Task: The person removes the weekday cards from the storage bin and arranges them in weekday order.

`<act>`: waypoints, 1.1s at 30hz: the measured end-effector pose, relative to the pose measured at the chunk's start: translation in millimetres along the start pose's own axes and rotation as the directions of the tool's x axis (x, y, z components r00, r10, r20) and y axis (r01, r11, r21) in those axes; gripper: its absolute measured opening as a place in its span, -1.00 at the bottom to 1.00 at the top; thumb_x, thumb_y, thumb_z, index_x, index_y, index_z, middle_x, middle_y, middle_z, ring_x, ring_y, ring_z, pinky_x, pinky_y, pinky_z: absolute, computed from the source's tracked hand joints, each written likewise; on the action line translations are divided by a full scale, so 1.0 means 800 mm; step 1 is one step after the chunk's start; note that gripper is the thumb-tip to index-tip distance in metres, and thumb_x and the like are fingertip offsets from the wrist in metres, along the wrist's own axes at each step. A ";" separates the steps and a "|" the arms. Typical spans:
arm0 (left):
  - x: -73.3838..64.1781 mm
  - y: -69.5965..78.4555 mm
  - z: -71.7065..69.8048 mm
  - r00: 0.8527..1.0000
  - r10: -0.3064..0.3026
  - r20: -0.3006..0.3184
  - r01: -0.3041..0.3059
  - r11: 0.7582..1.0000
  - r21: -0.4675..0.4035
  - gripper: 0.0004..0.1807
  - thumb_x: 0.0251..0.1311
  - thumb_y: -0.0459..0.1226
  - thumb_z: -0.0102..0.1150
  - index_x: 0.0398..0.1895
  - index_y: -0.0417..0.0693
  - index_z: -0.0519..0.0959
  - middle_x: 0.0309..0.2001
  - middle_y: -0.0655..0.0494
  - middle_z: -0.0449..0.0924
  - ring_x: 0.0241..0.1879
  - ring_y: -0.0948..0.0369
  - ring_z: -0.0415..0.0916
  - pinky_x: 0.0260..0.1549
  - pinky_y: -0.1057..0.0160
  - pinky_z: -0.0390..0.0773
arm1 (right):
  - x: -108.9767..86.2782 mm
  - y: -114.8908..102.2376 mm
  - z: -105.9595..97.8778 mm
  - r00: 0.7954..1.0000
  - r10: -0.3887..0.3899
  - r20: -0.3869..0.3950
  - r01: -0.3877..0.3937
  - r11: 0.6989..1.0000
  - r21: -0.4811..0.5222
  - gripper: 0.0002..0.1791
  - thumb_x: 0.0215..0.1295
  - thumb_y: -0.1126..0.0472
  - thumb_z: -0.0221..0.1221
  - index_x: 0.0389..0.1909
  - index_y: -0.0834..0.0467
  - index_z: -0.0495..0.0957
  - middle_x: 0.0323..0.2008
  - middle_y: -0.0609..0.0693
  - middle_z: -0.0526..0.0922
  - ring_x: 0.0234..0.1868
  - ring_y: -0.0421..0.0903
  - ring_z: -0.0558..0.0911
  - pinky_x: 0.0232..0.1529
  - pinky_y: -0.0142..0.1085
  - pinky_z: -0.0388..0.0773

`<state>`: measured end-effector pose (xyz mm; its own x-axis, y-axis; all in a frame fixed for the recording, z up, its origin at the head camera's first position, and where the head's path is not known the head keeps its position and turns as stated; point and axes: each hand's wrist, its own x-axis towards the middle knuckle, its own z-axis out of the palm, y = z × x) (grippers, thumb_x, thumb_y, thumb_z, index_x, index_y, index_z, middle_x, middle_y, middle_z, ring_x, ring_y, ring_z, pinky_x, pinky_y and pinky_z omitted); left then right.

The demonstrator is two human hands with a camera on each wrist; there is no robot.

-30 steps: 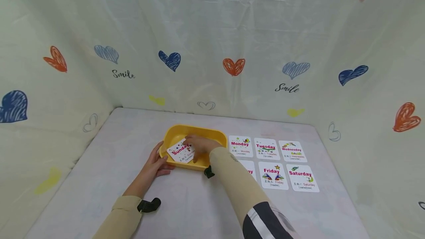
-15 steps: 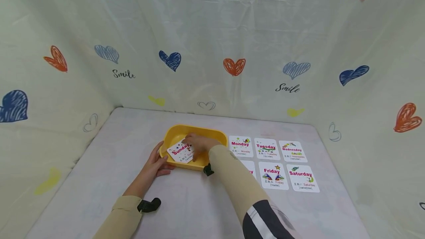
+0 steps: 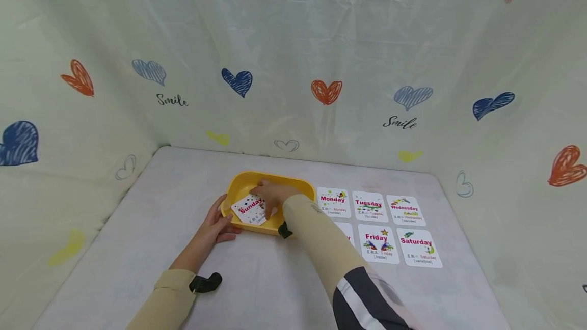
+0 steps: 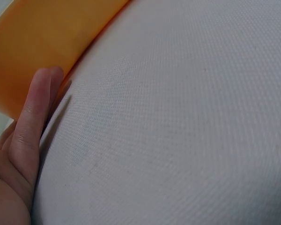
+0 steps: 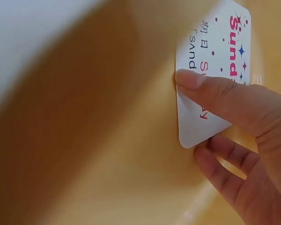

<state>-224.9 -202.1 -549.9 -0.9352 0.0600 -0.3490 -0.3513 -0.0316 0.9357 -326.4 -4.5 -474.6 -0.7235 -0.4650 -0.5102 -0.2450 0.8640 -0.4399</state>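
A yellow tray (image 3: 263, 228) stands on the table, with a white "Sunday" card (image 3: 247, 209) lying slantwise inside it. My right hand (image 3: 274, 195) reaches into the tray and pinches that card near its right end. In the right wrist view the thumb (image 5: 215, 89) lies across the card's printed face, while fingertips show beside its corner. At the tray's left front corner, my left hand (image 3: 213, 224) touches the outside. Its fingers (image 4: 33, 108) look straight along the yellow wall in the left wrist view.
Right of the tray lie two rows of day cards: Monday (image 3: 334, 209), Tuesday (image 3: 370, 213), Wednesday (image 3: 405, 217) above, Friday (image 3: 378, 251) and Saturday (image 3: 419, 254) below. A partly hidden card (image 3: 346, 229) sits behind my right sleeve. A heart-printed curtain (image 3: 284, 39) surrounds the table.
My right hand has shifted slightly within the tray, its fingers and thumb changing place a little on the Sunday card. The left hand and the tray have stayed put.
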 end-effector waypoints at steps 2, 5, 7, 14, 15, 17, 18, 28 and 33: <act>0.000 0.000 0.000 1.000 -0.001 -0.005 0.001 1.000 0.000 -0.24 0.45 -0.18 -0.03 0.54 0.49 -0.15 0.40 -0.11 0.16 -0.18 0.00 0.66 -0.21 0.14 0.66 | 0.003 -0.001 0.001 1.000 0.016 -0.008 -0.016 1.000 0.001 -0.08 -0.04 0.25 0.50 0.34 -0.36 0.36 0.35 -0.29 0.18 0.13 -0.11 0.32 -0.03 -0.21 0.51; -0.001 0.000 0.000 1.000 -0.002 -0.003 0.002 1.000 0.006 -0.24 0.44 -0.18 -0.03 0.54 0.50 -0.15 0.42 -0.09 0.15 -0.17 0.01 0.66 -0.20 0.15 0.66 | 0.006 -0.003 0.003 1.000 0.013 -0.023 -0.013 0.999 -0.035 -0.09 -0.09 0.23 0.53 0.32 -0.33 0.39 0.25 -0.27 0.24 0.07 -0.13 0.33 -0.07 -0.24 0.52; -0.002 0.001 0.000 1.000 -0.002 -0.007 0.002 1.000 0.005 -0.24 0.44 -0.19 -0.03 0.54 0.49 -0.15 0.42 -0.09 0.14 -0.18 0.01 0.66 -0.20 0.15 0.66 | 0.007 -0.004 0.005 0.999 -0.007 -0.035 0.005 0.997 -0.071 -0.11 -0.10 0.20 0.54 0.31 -0.28 0.40 0.18 -0.24 0.28 0.05 -0.14 0.34 -0.04 -0.24 0.51; -0.005 0.003 0.001 1.000 0.009 -0.003 -0.009 1.000 0.005 -0.24 0.46 -0.19 -0.04 0.55 0.47 -0.17 0.44 -0.13 0.10 -0.18 0.02 0.67 -0.21 0.17 0.66 | 0.002 -0.004 0.007 0.997 -0.035 -0.067 0.027 0.992 -0.124 -0.15 -0.14 0.12 0.56 0.25 -0.14 0.40 0.03 -0.18 0.38 -0.03 -0.16 0.39 0.07 -0.22 0.48; -0.005 0.003 0.002 1.000 0.008 -0.004 -0.008 1.000 0.005 -0.24 0.46 -0.19 -0.04 0.54 0.47 -0.17 0.44 -0.11 0.10 -0.18 0.02 0.67 -0.21 0.17 0.66 | 0.001 -0.004 0.008 0.997 -0.035 -0.069 0.026 0.991 -0.130 -0.15 -0.15 0.11 0.56 0.24 -0.12 0.40 0.01 -0.18 0.39 -0.05 -0.16 0.40 0.08 -0.23 0.48; -0.005 0.003 0.002 1.000 0.006 -0.007 -0.005 1.000 0.004 -0.24 0.45 -0.19 -0.03 0.54 0.48 -0.16 0.44 -0.09 0.10 -0.18 0.02 0.67 -0.21 0.17 0.66 | 0.000 -0.002 0.009 0.997 -0.037 -0.071 0.026 0.990 -0.142 -0.16 -0.16 0.09 0.57 0.22 -0.09 0.40 -0.03 -0.17 0.40 -0.08 -0.17 0.42 0.07 -0.27 0.46; -0.004 0.002 0.001 1.000 0.005 -0.006 -0.005 1.000 0.005 -0.24 0.45 -0.18 -0.04 0.54 0.49 -0.16 0.45 -0.09 0.10 -0.18 0.02 0.66 -0.20 0.17 0.66 | 0.000 -0.001 0.009 0.997 -0.036 -0.071 0.025 0.989 -0.145 -0.17 -0.16 0.08 0.57 0.20 -0.08 0.40 -0.05 -0.18 0.40 -0.09 -0.17 0.42 0.06 -0.29 0.46; -0.006 -0.002 0.000 1.000 0.031 -0.003 -0.031 0.999 0.021 -0.23 0.44 -0.12 0.00 0.53 0.52 -0.16 0.47 -0.04 0.06 -0.15 -0.01 0.65 -0.18 0.15 0.65 | 0.004 0.022 0.012 0.997 -0.043 -0.068 0.032 0.988 -0.151 -0.23 -0.18 0.00 0.57 0.11 -0.06 0.44 -0.10 -0.15 0.37 -0.09 -0.16 0.41 0.07 -0.32 0.44; -0.006 -0.002 0.000 0.999 0.032 0.005 -0.032 0.999 0.021 -0.25 0.44 -0.09 0.00 0.53 0.54 -0.14 0.45 -0.02 0.11 -0.14 0.01 0.65 -0.19 0.17 0.65 | -0.004 0.032 0.009 0.995 -0.073 -0.068 0.058 0.978 -0.201 -0.40 -0.12 0.00 0.55 -0.02 -0.02 0.51 -0.11 -0.12 0.36 -0.11 -0.17 0.40 0.02 -0.40 0.43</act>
<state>-219.8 -202.3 -549.7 -0.9455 0.0644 -0.3191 -0.3205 -0.0124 0.9472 -325.7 17.6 -489.9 -0.7459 -0.5127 -0.4252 -0.4114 0.8567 -0.3112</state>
